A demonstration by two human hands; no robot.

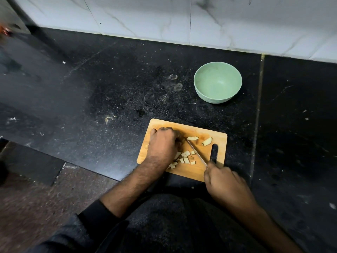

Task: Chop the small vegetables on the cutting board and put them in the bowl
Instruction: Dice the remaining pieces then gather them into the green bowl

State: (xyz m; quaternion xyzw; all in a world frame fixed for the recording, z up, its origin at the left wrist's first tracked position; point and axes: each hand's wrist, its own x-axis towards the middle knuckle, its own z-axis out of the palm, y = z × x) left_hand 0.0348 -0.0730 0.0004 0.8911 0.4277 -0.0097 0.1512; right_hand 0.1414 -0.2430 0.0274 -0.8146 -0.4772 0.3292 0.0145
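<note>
Gripping knife (196,153), right hand (225,181); no writing

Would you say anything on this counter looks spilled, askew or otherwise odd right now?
Mostly tidy work, but the black countertop is littered with pale crumbs and scraps, for example left of the cutting board. The green bowl stands upright and empty.

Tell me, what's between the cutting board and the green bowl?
Only bare black counter, speckled with crumbs, lies between the cutting board and the bowl in the head view.
</note>
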